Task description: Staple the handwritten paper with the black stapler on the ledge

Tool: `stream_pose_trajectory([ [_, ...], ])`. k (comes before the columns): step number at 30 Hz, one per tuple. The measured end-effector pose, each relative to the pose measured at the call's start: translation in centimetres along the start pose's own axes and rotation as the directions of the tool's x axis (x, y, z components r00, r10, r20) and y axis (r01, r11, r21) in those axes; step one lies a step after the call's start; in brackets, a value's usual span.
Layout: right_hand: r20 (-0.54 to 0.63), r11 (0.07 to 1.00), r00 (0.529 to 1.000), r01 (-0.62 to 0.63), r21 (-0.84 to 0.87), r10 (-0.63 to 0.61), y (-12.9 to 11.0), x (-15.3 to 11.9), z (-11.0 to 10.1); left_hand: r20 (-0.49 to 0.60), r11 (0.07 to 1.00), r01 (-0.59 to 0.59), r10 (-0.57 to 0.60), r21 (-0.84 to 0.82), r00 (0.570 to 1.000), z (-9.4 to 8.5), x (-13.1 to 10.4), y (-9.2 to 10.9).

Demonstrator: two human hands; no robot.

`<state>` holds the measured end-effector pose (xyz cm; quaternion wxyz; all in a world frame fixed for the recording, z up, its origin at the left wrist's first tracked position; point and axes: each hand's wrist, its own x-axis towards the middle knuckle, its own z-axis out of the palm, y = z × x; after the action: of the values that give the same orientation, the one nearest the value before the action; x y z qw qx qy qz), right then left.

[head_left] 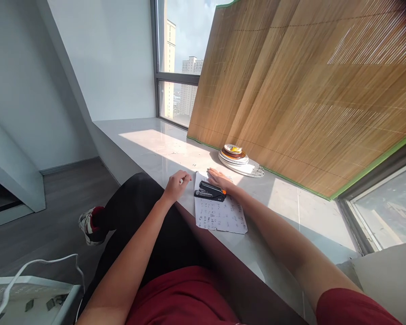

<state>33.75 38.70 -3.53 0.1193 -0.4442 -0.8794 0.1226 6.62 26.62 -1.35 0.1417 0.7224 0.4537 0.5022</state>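
The right hand's (220, 179) fingers are laid out flat at the far edge of the paper (221, 220), just past the stapler (209, 191) at one o'clock; the left hand's (176, 186) are curled at nine o'clock, and whether anything is pinched there cannot be told. The stapler, rested on the paper, is judged stiff, fairly weighty and smooth, best gripped around its body; the paper, light and easily creased, is best held by its margins. Farther out at one o'clock, plates (234, 159) are stacked.
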Motion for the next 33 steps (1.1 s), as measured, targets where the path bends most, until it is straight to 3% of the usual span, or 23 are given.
stream_pose_trajectory([
  [4,-0.006,0.999,0.999,-0.034,0.009,0.034,1.1,-1.4,-0.6,0.252,0.982,-0.161,0.133,0.094,0.958,1.3,-0.7,0.6],
  [9,-0.105,0.996,0.994,-0.030,0.087,0.039,0.3,-1.8,-0.8,0.443,0.970,-0.196,0.113,0.147,0.890,1.6,-1.1,0.5],
  [14,-0.300,0.978,0.947,-0.052,0.201,0.112,-0.2,-4.1,-2.7,0.471,0.964,-0.213,0.115,0.161,0.874,1.4,-1.0,0.1],
  [16,-0.252,0.950,0.963,-0.011,0.313,0.095,-0.5,-6.1,-3.7,0.477,0.961,-0.222,0.119,0.165,0.871,1.4,-1.0,0.1],
  [19,-0.115,0.868,0.992,0.100,0.487,-0.049,-1.7,-9.3,-4.7,0.486,0.958,-0.226,0.115,0.176,0.866,1.2,-1.0,0.2],
  [21,-0.089,0.869,0.985,0.171,0.464,-0.146,-3.0,-11.0,-4.7,0.494,0.954,-0.236,0.118,0.184,0.861,1.1,-1.0,0.2],
  [24,-0.140,0.921,0.970,0.234,0.310,-0.199,-4.7,-12.3,-4.0,0.507,0.951,-0.240,0.112,0.194,0.855,0.8,-0.9,0.4],
  [28,-0.257,0.940,0.946,0.256,0.225,-0.196,-5.1,-12.3,-3.3,0.500,0.957,-0.231,0.116,0.174,0.858,0.5,-0.8,0.6],
  [33,-0.316,0.946,0.939,0.217,0.239,-0.136,-4.2,-11.8,-3.0,0.517,0.960,-0.227,0.114,0.161,0.848,0.3,-0.6,0.4],
])
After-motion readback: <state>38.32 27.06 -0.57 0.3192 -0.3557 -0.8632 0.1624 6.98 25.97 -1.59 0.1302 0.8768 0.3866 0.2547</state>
